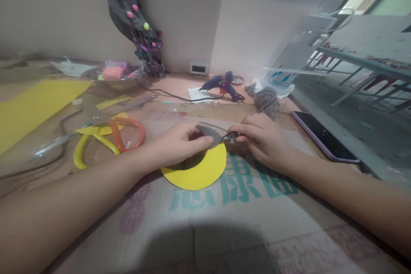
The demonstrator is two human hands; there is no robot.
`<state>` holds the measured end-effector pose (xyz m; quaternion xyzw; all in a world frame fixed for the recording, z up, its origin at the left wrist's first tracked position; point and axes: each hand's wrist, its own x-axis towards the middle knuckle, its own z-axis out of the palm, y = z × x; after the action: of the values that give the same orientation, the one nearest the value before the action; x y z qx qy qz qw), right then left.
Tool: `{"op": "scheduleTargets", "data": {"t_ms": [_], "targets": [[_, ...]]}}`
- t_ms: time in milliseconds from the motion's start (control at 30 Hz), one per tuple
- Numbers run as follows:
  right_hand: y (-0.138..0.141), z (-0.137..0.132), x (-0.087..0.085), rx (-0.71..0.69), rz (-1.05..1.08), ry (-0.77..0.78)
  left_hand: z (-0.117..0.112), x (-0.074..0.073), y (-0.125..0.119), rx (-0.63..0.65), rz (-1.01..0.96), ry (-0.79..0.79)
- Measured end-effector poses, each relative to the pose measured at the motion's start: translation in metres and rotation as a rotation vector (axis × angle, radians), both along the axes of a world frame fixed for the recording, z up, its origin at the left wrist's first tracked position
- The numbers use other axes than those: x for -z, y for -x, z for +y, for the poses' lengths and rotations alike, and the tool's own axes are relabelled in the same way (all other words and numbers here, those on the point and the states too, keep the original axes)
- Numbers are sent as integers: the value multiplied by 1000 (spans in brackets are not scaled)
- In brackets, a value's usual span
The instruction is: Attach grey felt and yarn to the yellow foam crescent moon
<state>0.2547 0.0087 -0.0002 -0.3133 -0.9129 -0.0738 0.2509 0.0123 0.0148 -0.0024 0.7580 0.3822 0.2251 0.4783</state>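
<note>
A yellow crescent-shaped card [199,173] lies low over the printed board, its upper part wound with grey yarn [210,133]. My left hand [180,139] grips the wrapped part, thumb on the near side and fingers behind, mostly hidden. On the other side, my right hand [258,137] pinches a grey yarn strand close to the wrapped tip. A loop of that strand arches between the two hands. Beyond my right hand sits a loose bundle of grey yarn [267,102]. The exact fingertip grip of my right hand is partly blurred.
Scissors [131,135] with orange and yellow handles lie left. A blue glue gun [221,85] rests at the back on white paper. A phone [324,137] lies right, near the table edge. A grey crescent with coloured pompoms [125,6] leans by the wall; yellow sheet [38,102] at left.
</note>
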Motion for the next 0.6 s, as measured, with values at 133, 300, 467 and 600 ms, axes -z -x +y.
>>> {"op": "scheduleTargets", "data": {"t_ms": [133,300,467,600], "targets": [[0,0,1,-9,-8,5,0,1,0,3,6,-27],[0,1,3,-2,-19,6,1,2,1,8,-8,-31],[0,2,3,-19,-23,-18,1,0,1,13,-3,-21],[0,2,3,-17,-24,-22,1,-1,1,12,-2,-14]]}}
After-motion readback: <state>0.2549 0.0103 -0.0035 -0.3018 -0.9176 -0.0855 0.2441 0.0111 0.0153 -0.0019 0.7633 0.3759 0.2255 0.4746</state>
